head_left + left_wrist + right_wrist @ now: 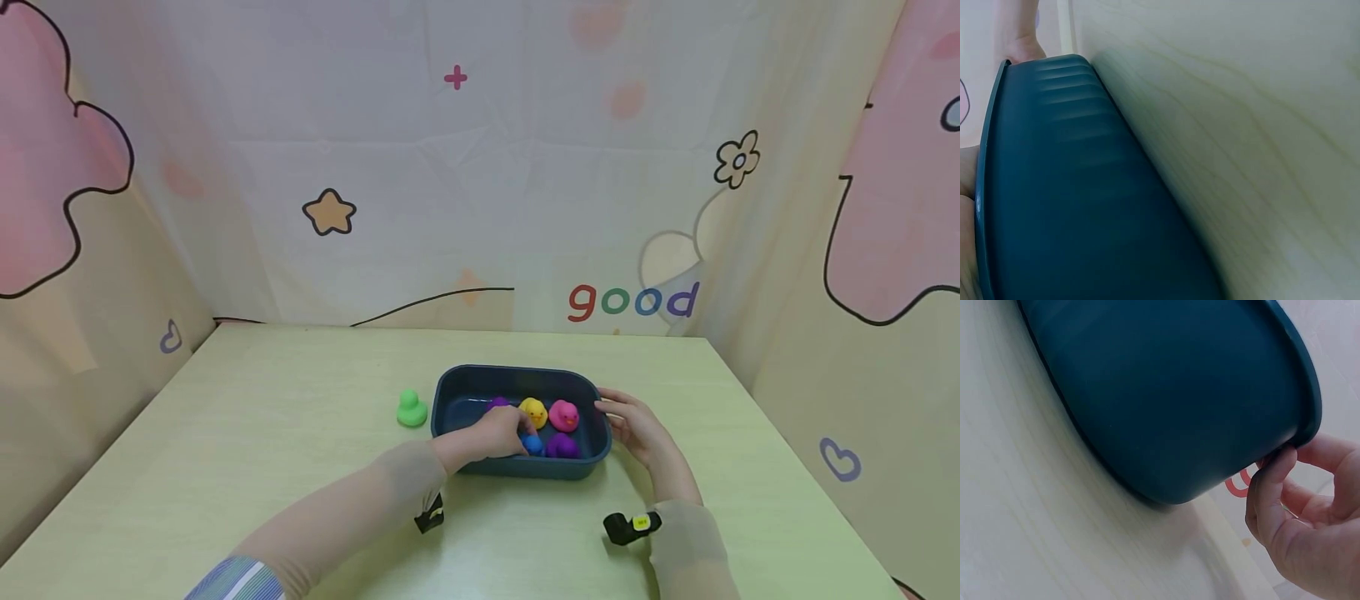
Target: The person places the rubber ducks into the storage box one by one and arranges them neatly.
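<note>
A dark blue plastic basin (517, 471) stands on the table. In it lie a yellow duck (533, 412), a pink duck (564, 416), a purple duck (562, 446), a second purple duck (497, 402) partly covered, and a blue duck (533, 445). My left hand (497, 432) reaches over the near rim and pinches the blue duck, its fingertips partly hidden. At the basin's right end my right hand (637, 425) holds the rim with bent fingers, seen closer as the right hand (1310, 519) in the right wrist view. Only the basin's outer wall (1085, 187) fills the left wrist view.
A green duck (412, 410) sits on the pale wooden table (300, 433), just left of the basin. Printed curtains (480, 183) rise behind the table and at both sides. A small black wrist camera (632, 527) hangs by the right forearm.
</note>
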